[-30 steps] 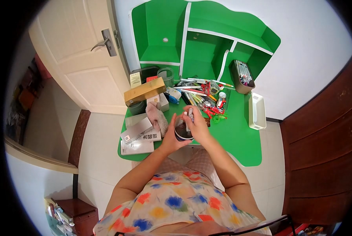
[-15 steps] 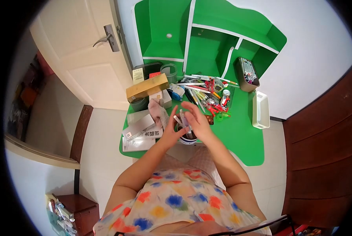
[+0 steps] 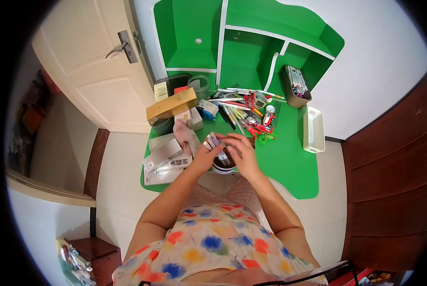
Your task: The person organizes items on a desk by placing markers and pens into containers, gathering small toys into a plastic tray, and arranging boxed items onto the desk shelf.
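Observation:
At the desk's front edge is a round dark-filled cup [image 3: 224,168] with a white and blue rim. Several pale pens [image 3: 213,141] stand tilted over it, their lower ends reaching into the cup. My left hand [image 3: 204,157] is closed round these pens at the cup's left side. On the right, my right hand [image 3: 241,153] has its fingers bent and apart, with the fingertips close to the pens; nothing shows in its grasp. Behind my hands lies a loose pile of pens [image 3: 232,108] on the green desk [image 3: 289,167].
Small red toys [image 3: 258,129] lie right of the pile. A pen box [image 3: 297,86] and a white bin [image 3: 313,129] stand at the right. At the left are a gold box [image 3: 172,107], a pink cloth [image 3: 186,136], white boxes [image 3: 163,155] and a clear cup [image 3: 198,83].
My left hand has closed round the pens, which now lean left. My right hand, earlier round pens over the cup, has opened and stays beside them. The view has shifted slightly.

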### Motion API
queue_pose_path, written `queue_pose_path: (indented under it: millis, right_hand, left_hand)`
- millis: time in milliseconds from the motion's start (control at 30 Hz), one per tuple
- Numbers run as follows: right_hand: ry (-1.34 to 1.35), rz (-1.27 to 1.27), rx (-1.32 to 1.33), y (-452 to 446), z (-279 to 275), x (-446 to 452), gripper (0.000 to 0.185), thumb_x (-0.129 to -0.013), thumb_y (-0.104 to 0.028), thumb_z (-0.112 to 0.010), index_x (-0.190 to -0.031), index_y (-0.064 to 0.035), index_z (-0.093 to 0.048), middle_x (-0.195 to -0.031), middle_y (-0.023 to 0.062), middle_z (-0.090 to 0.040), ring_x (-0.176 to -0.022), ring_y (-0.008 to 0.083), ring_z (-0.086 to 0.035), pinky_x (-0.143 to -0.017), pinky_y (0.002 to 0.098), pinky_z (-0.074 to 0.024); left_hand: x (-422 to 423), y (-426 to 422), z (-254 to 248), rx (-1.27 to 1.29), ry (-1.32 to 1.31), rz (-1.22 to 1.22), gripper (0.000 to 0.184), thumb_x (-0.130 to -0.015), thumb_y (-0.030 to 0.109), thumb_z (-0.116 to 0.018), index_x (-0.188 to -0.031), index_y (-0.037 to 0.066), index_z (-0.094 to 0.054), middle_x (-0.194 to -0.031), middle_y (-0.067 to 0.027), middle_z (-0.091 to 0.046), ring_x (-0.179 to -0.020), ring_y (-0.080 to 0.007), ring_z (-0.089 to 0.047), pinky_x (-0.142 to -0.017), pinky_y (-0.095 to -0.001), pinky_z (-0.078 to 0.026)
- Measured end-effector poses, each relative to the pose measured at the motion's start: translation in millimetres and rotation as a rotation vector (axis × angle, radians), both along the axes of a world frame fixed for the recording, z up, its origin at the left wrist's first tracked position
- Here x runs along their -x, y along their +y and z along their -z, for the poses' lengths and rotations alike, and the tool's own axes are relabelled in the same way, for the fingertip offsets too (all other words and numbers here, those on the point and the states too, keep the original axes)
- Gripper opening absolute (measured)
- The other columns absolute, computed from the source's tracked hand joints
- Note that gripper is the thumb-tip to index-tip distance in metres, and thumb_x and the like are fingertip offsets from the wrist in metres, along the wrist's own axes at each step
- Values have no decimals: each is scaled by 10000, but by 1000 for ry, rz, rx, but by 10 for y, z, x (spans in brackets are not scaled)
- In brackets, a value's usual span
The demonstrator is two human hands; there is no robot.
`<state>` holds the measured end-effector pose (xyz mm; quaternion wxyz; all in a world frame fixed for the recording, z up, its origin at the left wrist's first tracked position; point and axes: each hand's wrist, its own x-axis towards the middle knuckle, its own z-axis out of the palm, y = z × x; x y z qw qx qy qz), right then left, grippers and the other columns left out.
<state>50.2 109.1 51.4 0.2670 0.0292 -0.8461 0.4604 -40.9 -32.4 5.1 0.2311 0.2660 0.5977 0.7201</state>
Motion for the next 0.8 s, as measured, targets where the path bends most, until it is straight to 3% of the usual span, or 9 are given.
queue_pose_path:
  millis: [67, 167, 200, 400, 533, 633, 800]
  right_hand:
    - [21, 73, 6, 115, 34, 26, 220, -835, -3, -613, -1052, -38, -622, -1122, 138, -579, -1014, 308, -583, -861, 367, -466]
    - [-112, 135, 224, 286, 57, 118, 192, -833, -4, -616, -1022, -28, -600, -1022, 137, -591, -877, 302, -603, -784, 373, -480]
    - [-21, 173, 21, 349, 80, 197, 197, -825, -3, -620, -1019, -27, -595, -971, 135, -590, -794, 298, -602, -739, 375, -488]
    - [-196, 124, -192, 481, 51, 638, 244, -796, -47, -657, -1029, -18, -589, -1005, 153, -608, -887, 323, -610, -766, 391, -496]
    - [-129, 137, -556, 502, 224, 1096, 345, -773, -115, -703, -1077, -10, -578, -1048, 173, -615, -982, 338, -605, -836, 429, -491]
    - [-379, 213, -649, 405, 244, 1313, 384, -768, -170, -716, -1086, -7, -576, -1049, 171, -618, -1001, 332, -603, -858, 417, -495]
    - [-503, 266, -829, 304, 237, 1507, 441, -763, -228, -727, -1097, 17, -575, -1101, 200, -595, -927, 342, -639, -774, 428, -535]
  left_hand:
    - [-16, 2, 5, -8, -4, -13, 254, -914, 55, -540, -1165, 38, -506, -1160, -73, -597, -978, -129, -553, -862, -281, -444]
    - [-59, 9, -24, -31, 0, -41, 230, -915, 48, -527, -1143, 35, -503, -1178, -87, -593, -1016, -137, -547, -894, -296, -433]
    - [-67, 9, -35, -40, 4, -49, 223, -915, 45, -522, -1136, 35, -503, -1177, -88, -594, -1018, -135, -546, -897, -300, -431]
    - [-111, -11, -49, -22, 69, -124, 223, -909, 6, -493, -1128, 39, -473, -1181, -106, -579, -1034, -150, -543, -910, -317, -425]
    - [-74, -23, 34, -39, 98, -101, 218, -909, -3, -492, -1118, 49, -456, -1180, -102, -564, -1033, -148, -530, -914, -313, -416]
    - [-74, -28, -2, -35, 109, -88, 222, -911, -4, -489, -1121, 54, -446, -1187, -100, -552, -1035, -144, -516, -916, -307, -411]
    - [-80, -22, 16, -30, 187, -122, 222, -908, 29, -496, -1124, 43, -445, -1150, -107, -574, -943, -162, -565, -849, -312, -446]
